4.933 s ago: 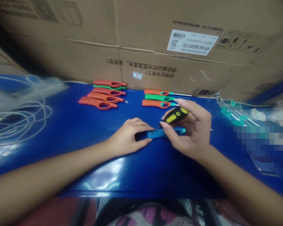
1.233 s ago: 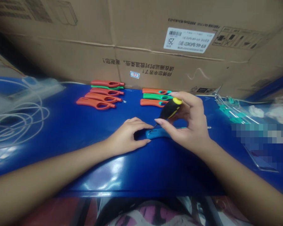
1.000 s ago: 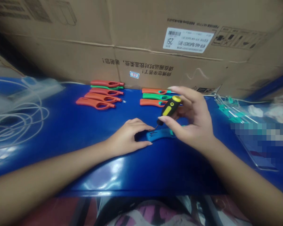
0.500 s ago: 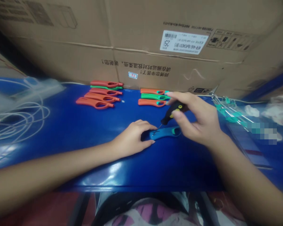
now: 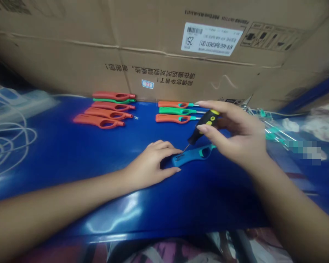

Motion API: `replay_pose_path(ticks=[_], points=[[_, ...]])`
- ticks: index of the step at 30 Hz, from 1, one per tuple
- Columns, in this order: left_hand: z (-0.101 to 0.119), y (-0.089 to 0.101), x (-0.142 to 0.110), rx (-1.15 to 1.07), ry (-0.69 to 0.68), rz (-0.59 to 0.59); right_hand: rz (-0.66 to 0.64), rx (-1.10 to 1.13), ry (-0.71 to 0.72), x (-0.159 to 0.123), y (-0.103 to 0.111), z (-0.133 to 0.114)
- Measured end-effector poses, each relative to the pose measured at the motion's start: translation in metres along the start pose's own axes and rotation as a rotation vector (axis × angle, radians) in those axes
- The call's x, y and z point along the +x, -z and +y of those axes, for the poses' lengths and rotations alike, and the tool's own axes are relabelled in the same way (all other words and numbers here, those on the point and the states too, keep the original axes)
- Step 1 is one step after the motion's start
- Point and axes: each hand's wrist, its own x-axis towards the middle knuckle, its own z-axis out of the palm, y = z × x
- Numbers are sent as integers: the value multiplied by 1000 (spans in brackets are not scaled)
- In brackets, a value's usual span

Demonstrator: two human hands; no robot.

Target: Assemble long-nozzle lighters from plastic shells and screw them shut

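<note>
A blue gas lighter (image 5: 190, 156) with a teal trigger lies on the blue table, its handle end towards my left hand (image 5: 152, 160). Thumb and fingers of that hand close around the handle's end and hold it. In my right hand (image 5: 235, 133) is a black and yellow screwdriver (image 5: 204, 126), tilted, pinched between thumb and fingers. Its thin shaft slants down to the handle end of the blue lighter, where the tip meets the casing near a dark slot. My right hand partly covers the lighter's nozzle side.
Several orange and green lighter casings (image 5: 104, 120) lie at the back left, with tiny metal bits (image 5: 136, 117) beside them. Three lighters with metal nozzles (image 5: 171, 118) lie at the back centre. A large cardboard box (image 5: 153, 47) stands behind. White cable (image 5: 12, 137) coils at left; metal rods with teal parts (image 5: 274, 133) lie right.
The screwdriver's tilt has varied as my right fingers shift on its handle, its tip staying at the blue lighter. My left hand keeps its hold. The camera view has shifted slightly.
</note>
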Motion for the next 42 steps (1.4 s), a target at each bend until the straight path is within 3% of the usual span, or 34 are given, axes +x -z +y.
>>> replay_pose_path(ticks=[2, 7, 11, 16, 21, 26, 31, 37, 42], points=[[0, 0, 0, 6, 1, -4, 47, -71, 36, 0, 0, 1], [-1, 0, 0, 7, -7, -1, -74, 101, -36, -2, -1, -1], [-1, 0, -1, 17, -11, -3, 63, -110, 105, -2, -2, -5], [-2, 0, -2, 21, -16, 0, -59, 17, 33, -3, -4, -9], [-2, 0, -1, 26, -20, -1, 70, -124, 188, -4, -5, -12], [-1, -1, -1, 39, -17, -10, -46, -37, 57, -5, -5, -17], [-2, -2, -2, 62, -32, 19, 79, -190, 225, -5, -6, -20], [-1, -1, -2, 41, -9, -10, -99, 16, 9, -4, -5, -22], [-2, -1, -1, 40, -15, -1, 87, -194, 224, 0, -4, -20]])
